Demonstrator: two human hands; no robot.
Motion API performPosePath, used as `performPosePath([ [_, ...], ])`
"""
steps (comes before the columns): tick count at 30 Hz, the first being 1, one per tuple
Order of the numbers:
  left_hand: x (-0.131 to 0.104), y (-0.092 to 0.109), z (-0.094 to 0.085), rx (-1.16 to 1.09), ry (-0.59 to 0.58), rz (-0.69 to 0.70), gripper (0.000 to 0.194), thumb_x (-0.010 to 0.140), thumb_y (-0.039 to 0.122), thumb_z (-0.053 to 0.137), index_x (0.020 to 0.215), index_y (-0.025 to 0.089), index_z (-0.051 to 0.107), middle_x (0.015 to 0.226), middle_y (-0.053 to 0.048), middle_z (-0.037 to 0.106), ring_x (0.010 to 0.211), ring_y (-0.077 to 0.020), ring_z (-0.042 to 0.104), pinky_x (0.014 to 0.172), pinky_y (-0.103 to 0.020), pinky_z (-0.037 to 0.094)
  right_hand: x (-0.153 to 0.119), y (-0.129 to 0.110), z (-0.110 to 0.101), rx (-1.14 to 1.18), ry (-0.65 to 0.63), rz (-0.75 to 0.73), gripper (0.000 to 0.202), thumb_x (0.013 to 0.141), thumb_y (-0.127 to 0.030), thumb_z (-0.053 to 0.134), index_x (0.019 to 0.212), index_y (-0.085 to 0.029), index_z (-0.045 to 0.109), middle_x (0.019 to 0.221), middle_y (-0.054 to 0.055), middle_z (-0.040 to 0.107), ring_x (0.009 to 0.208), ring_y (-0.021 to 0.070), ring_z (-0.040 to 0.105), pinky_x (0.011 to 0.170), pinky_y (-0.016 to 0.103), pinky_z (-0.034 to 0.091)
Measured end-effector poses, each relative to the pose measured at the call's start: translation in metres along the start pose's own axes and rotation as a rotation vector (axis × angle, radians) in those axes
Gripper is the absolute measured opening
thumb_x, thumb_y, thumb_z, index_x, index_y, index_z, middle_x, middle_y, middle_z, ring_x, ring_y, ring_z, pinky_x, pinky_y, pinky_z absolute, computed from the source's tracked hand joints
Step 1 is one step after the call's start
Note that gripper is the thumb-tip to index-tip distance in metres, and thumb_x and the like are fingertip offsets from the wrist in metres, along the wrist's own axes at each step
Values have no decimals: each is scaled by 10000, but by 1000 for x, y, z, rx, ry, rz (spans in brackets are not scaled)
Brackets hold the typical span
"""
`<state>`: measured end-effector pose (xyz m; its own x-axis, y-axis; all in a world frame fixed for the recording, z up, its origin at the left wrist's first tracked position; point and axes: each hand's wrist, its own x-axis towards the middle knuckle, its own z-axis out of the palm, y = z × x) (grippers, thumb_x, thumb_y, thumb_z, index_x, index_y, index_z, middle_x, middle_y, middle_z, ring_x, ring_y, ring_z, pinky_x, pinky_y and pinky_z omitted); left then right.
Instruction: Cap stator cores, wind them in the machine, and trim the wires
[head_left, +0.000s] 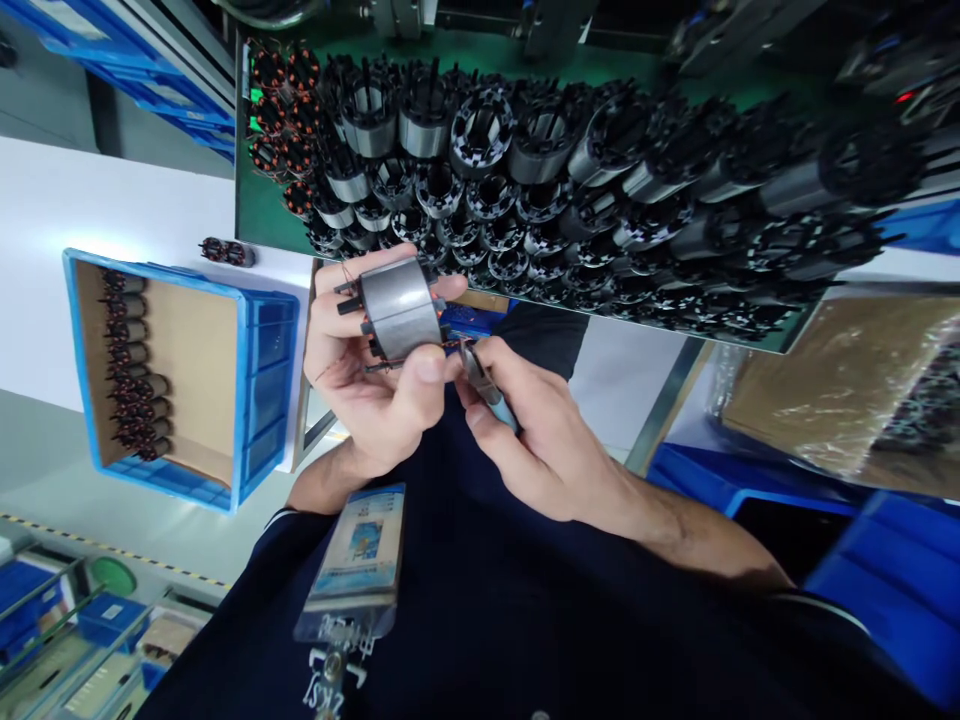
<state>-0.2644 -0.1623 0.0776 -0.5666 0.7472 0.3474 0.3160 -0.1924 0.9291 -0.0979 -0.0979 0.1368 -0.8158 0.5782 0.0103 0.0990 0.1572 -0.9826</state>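
Note:
My left hand (367, 390) is closed around a motor stator (403, 308), a grey metal cylinder with black plastic prongs and fine copper wire at its ends. It holds the stator on its side, up near the green bench edge. Just to the right, my right hand (540, 430) grips a pair of cutting pliers (487, 385) with light blue handles. The plier jaws are close to the stator's lower right end, beside my left thumb. Whether the jaws touch a wire is too small to tell.
Rows of bare stators (480, 130) crowd the green bench top (274, 215), with copper-wound ones (300, 125) at its left. A blue crate (259, 370) at left holds several wound stators. Two more (227, 252) lie behind it. At right are a plastic-wrapped carton (810, 390) and blue bins (892, 580).

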Motion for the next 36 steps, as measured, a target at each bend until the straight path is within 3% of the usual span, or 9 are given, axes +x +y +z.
performPosePath([
  [3, 1, 11, 7, -1, 107, 32, 405, 1136, 773, 641, 1270, 398, 566, 1396, -42, 685, 1378, -356, 811, 974, -544, 805, 5, 3, 2, 23, 6, -16, 212, 1048, -96, 549, 1177, -264, 539, 967, -20, 603, 834, 177, 609, 795, 346, 546],
  [8, -1, 20, 4, 43, 74, -43, 483, 1144, 814, 632, 1247, 356, 517, 1480, -26, 636, 1296, -365, 869, 1031, -621, 797, 1, 5, 5, 63, -5, -38, 269, 1034, -45, 553, 1166, -276, 518, 907, -63, 582, 694, 133, 514, 682, 302, 488],
  [14, 4, 27, 3, -84, 104, -27, 403, 1183, 670, 715, 1186, 318, 519, 1442, 30, 688, 1035, -227, 911, 960, -485, 826, 0, 6, 5, 17, -8, -52, 236, 1046, -71, 549, 1180, -266, 546, 929, -38, 605, 728, 141, 542, 682, 301, 499],
  [21, -2, 27, -2, 171, -6, -127, 401, 1213, 713, 586, 1242, 326, 483, 1577, -31, 616, 1356, -375, 874, 996, -576, 837, 0, 7, 6, 15, 2, -60, 272, 1044, -52, 557, 1199, -273, 525, 932, -41, 642, 683, 134, 529, 660, 299, 509],
  [27, -2, 25, -2, 222, -29, -51, 452, 1229, 785, 399, 1230, 336, 452, 1567, -29, 610, 1312, -293, 885, 955, -471, 842, -1, 9, 6, 24, -2, -41, 271, 1032, -43, 554, 1181, -269, 546, 877, -58, 607, 666, 125, 538, 621, 288, 480],
  [36, -7, 21, -6, 56, 0, -103, 436, 1178, 771, 596, 1212, 351, 485, 1535, -4, 653, 1209, -276, 893, 1042, -563, 813, -1, 10, 2, 82, -34, 2, 229, 1031, -55, 553, 1136, -258, 575, 864, -70, 626, 628, 108, 504, 646, 280, 473],
])
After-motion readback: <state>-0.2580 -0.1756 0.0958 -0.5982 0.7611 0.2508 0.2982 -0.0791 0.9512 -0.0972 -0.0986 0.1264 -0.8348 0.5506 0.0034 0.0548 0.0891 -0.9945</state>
